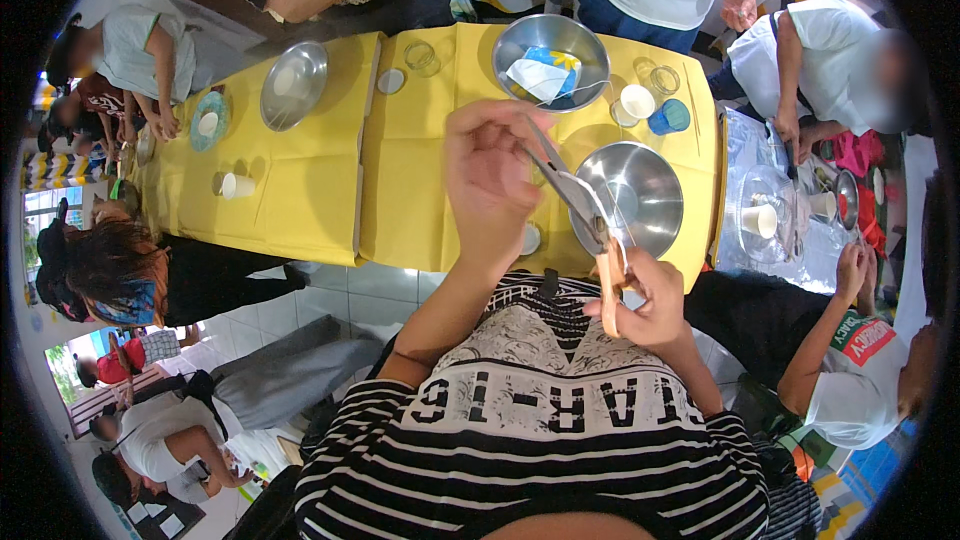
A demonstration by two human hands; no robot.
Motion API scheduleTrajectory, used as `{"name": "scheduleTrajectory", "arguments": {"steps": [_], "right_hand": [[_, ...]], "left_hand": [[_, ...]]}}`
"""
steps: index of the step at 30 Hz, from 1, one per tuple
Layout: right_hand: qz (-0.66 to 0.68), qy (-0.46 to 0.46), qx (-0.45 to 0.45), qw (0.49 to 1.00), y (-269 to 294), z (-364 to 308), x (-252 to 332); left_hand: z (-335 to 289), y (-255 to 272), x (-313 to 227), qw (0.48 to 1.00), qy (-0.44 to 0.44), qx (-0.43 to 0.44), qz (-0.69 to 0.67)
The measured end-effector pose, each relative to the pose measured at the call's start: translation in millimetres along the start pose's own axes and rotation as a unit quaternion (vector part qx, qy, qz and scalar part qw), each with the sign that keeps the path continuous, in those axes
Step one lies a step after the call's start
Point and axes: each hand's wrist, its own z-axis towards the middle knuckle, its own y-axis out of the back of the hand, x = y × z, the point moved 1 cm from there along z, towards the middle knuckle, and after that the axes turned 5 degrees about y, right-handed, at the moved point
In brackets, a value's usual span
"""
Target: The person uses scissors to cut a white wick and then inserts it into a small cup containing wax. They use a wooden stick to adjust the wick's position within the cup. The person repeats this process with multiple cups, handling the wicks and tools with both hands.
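Head view: my right grip (pixel 650 300) is closed around orange-handled scissors (pixel 590 226).
They point to 11 o'clock, beside my left grip (pixel 490 168), too blurred to tell its hold; 1 metal bowl (pixel 658 195) sits 2 o'clock from them on the tabletop (pixel 410 210).

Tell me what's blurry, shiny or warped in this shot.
In the head view, the left hand looks blurred; again in the head view, highlights glint on the nearest steel bowl and the yellow table covering bends outward.
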Motion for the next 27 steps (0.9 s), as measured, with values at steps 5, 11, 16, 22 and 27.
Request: {"name": "scheduleTrajectory", "arguments": {"steps": [5, 11, 16, 22, 27], "right_hand": [[-0.324, 0.117, -0.059, 0.937, 20.8, 13.7, 13.8], [-0.406, 0.091, -0.066, 0.907, 33.4, 16.0, 9.0], [-0.416, 0.076, -0.062, 0.904, 34.7, 21.2, 7.7], [-0.413, 0.025, -0.063, 0.908, 33.8, 24.3, 6.8], [-0.416, 0.030, -0.068, 0.906, 34.8, 25.8, 6.2]], "left_hand": [[-5.8, -11.3, -12.2, 0.946, 0.243, 0.028, -0.213], [-15.0, -8.9, -17.0, 0.958, 0.256, 0.041, -0.124], [-13.4, -6.1, -9.4, 0.934, 0.283, 0.024, -0.215], [-9.6, -4.4, -7.1, 0.903, 0.324, 0.013, -0.283], [-9.5, -3.1, -1.0, 0.886, 0.331, 0.002, -0.326]]}}
